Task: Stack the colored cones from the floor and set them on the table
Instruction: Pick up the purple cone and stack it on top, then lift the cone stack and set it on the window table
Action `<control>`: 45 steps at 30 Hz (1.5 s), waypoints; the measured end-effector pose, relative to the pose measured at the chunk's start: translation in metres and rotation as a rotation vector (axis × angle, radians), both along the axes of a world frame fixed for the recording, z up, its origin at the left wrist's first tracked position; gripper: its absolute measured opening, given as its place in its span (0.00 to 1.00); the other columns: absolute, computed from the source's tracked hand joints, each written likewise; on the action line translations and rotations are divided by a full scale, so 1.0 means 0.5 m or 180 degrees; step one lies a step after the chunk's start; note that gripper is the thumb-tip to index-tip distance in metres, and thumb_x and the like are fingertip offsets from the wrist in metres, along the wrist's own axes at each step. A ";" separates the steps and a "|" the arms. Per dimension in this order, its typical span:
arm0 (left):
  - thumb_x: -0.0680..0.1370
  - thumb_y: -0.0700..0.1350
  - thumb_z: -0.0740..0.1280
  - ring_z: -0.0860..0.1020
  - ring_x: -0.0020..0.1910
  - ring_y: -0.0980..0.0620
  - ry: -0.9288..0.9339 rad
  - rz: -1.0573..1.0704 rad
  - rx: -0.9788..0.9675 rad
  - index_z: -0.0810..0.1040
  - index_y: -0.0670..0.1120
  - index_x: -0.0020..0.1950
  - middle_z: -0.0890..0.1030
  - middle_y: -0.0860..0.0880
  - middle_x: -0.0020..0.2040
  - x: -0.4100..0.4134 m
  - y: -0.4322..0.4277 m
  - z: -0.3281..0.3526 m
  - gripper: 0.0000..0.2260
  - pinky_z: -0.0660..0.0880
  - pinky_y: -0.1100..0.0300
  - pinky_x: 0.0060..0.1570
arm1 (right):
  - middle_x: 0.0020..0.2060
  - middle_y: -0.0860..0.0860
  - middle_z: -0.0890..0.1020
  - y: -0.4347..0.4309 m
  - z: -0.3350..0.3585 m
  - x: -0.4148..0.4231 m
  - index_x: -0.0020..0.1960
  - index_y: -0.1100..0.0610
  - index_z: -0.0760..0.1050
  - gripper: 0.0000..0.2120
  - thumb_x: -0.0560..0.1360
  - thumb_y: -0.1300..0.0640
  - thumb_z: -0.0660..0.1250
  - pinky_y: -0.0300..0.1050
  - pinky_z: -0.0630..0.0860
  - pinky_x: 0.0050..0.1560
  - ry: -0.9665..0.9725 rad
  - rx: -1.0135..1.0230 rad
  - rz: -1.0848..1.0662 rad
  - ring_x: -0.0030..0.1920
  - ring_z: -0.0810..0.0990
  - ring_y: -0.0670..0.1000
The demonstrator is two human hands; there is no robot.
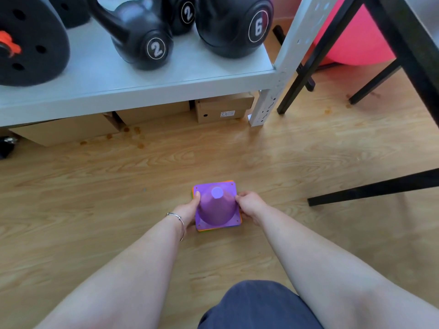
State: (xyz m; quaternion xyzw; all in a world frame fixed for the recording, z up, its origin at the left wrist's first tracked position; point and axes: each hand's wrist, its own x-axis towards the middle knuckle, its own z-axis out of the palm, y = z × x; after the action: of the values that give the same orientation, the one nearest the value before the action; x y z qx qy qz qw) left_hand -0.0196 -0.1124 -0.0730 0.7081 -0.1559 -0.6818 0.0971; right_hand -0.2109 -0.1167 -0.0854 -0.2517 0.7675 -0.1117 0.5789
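Note:
A stack of colored cones sits low over the wooden floor, centre of the head view. The top cone is purple with a square base; orange and green base edges peek out beneath it. My left hand, with a thin bracelet on the wrist, grips the stack's left edge. My right hand grips its right edge. Whether the stack rests on the floor or is lifted slightly cannot be told. The table shows only as black legs at the right.
A white metal shelf ahead carries black kettlebells and a weight plate. Cardboard boxes lie under it. A pink exercise ball sits behind the black legs. My knee in blue fabric is at the bottom.

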 end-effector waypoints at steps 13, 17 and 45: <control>0.78 0.53 0.64 0.74 0.41 0.44 -0.0337 0.0480 -0.0794 0.79 0.43 0.39 0.79 0.43 0.43 -0.001 -0.011 0.044 0.16 0.74 0.54 0.49 | 0.38 0.56 0.76 -0.018 0.060 0.022 0.41 0.54 0.70 0.09 0.79 0.58 0.63 0.46 0.68 0.41 0.0134 -0.0470 -0.0458 0.39 0.72 0.52; 0.73 0.45 0.61 0.58 0.37 0.47 -0.0666 0.0641 -0.1103 0.66 0.50 0.27 0.63 0.50 0.32 -0.001 0.006 0.148 0.14 0.55 0.55 0.36 | 0.42 0.56 0.79 0.010 0.171 0.058 0.48 0.57 0.75 0.04 0.79 0.57 0.62 0.46 0.71 0.42 0.0071 -0.0565 -0.0759 0.42 0.75 0.52; 0.81 0.39 0.59 0.82 0.54 0.55 0.0520 0.0581 -0.2242 0.83 0.57 0.53 0.85 0.54 0.55 0.010 0.181 1.483 0.16 0.77 0.57 0.58 | 0.60 0.54 0.83 0.221 1.454 0.017 0.67 0.59 0.76 0.18 0.78 0.59 0.67 0.55 0.76 0.65 -0.1232 -0.2127 -0.1361 0.61 0.81 0.54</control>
State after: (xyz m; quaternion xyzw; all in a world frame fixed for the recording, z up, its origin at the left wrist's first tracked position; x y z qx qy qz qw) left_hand -0.0145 -0.0220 0.6686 0.5855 -0.3089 -0.6292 0.4072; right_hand -0.2022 -0.0061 0.6414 -0.2351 0.6015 -0.5161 0.5627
